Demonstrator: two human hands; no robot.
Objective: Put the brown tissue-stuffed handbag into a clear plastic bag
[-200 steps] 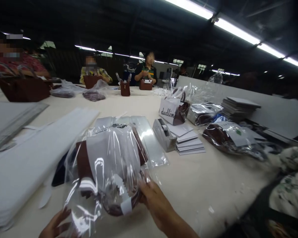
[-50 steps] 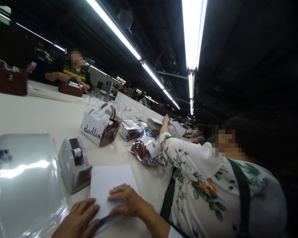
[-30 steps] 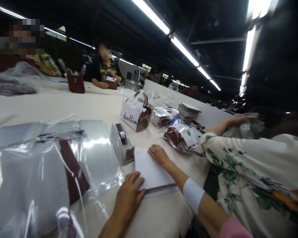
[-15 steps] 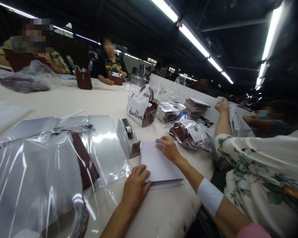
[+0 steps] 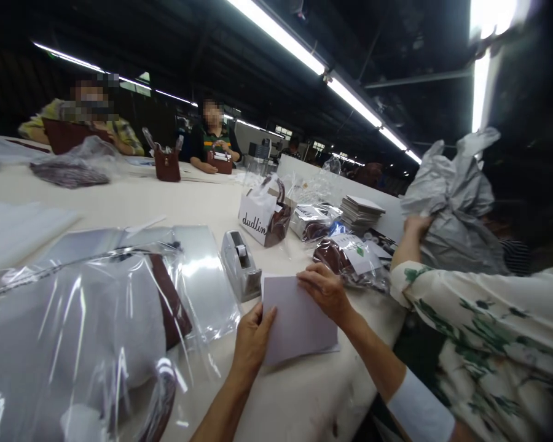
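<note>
White card sheets (image 5: 299, 319) lie in front of me, their near edge slightly raised from the table. My left hand (image 5: 252, 337) grips their left edge, thumb on top. At the upper right edge, my right hand (image 5: 326, 293) pinches the card between thumb and fingers. A grey tape dispenser (image 5: 242, 267) stands just beyond my left hand. To the left lies a large clear plastic bag (image 5: 87, 331) with a brown item and white wrapping inside. A wrapped bag with a "dudlin" card (image 5: 254, 220) stands farther back.
Wrapped brown items (image 5: 338, 253) and a stack of cards (image 5: 362, 210) lie at the back right. A person in a floral sleeve (image 5: 470, 301) holds a grey plastic bag (image 5: 451, 202) on the right. Two people sit across the table (image 5: 203, 202) with brown bags.
The card sheets have been lifted and tilted a little, and my left hand has closed on their edge. The neighbouring person's grey bag has risen. The view has shifted slightly.
</note>
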